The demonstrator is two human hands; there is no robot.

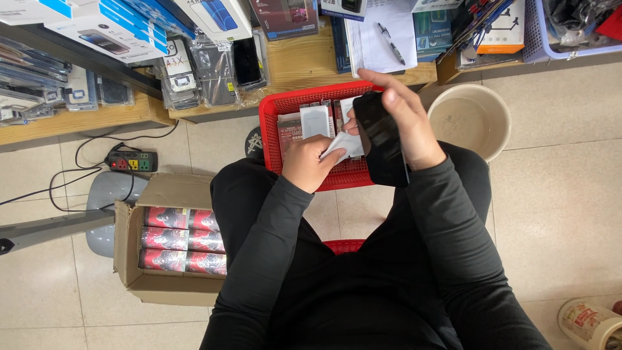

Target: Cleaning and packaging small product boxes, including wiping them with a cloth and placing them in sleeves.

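Landmark: red basket (272, 123) on the person's lap, up against the edge of the wooden shelf (304, 61).

Right hand (405, 120) holds a black flat sleeve (382, 139), phone-sized, upright over the basket's right end. The sleeve lies against the palm side; fingers wrap over its top and far edge, thumb side faces the basket. Fingers closed on it, firm grip.

Left hand (311, 162) sits over the near rim of the basket, just left of the sleeve. Fingers curled shut, pinching a white cloth or paper piece (343, 146). The white piece sticks out from the fingertips to the right and touches the lower left edge of the black sleeve. Can't tell whether it's cloth or paper.

Inside the basket, behind the left hand: a white flat box (315, 120) standing on edge, with dark red packets (289, 129) on its left.

Around the basket:
- Right of it, on the floor: beige round tub (470, 120).
- Left and below it: open cardboard box (146, 259) holding rows of red and silver packs (184, 240).
- Left of it, at floor level: power strip (133, 161) with cable, next to a grey stool base (103, 194).
- Behind it on the shelf: clear-bagged phone cases (207, 65), paper with a pen (391, 42) on it.
- Far right corner, well apart from the basket: a jar (589, 324), partly cut off.
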